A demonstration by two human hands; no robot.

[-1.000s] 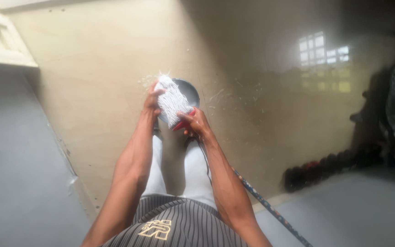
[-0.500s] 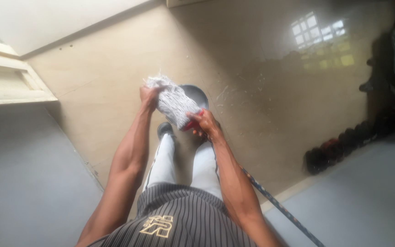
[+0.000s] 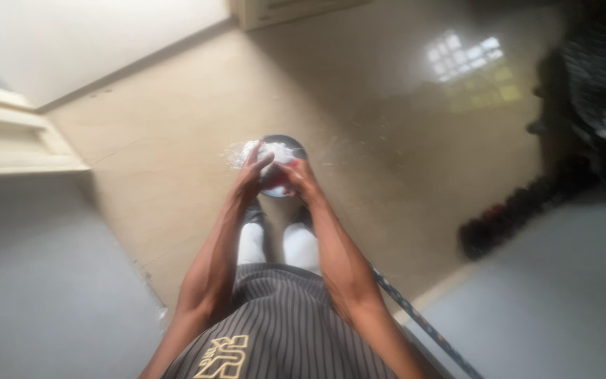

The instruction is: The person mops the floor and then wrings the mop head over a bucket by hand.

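I stand on a shiny beige floor and look down past my striped shorts. Both hands hold a white string mop head (image 3: 273, 152) with a red base, over a dark round bowl (image 3: 293, 143) on the floor. My left hand (image 3: 250, 177) grips the left side of the strands, fingers stretched up over them. My right hand (image 3: 300, 180) clasps the lower right end by the red base. The picture is blurred, so the strands look like one white lump.
A patterned stick (image 3: 422, 324) leans by my right leg and runs to the bottom right. Dark shoes (image 3: 510, 214) line the wall at right. A pale wooden frame (image 3: 15, 144) is at left. Bits of white thread lie on the floor near the bowl.
The mop head has come down and now points end-on at me over the bowl. Both hands have drawn closer together. The view has tipped and blurred.
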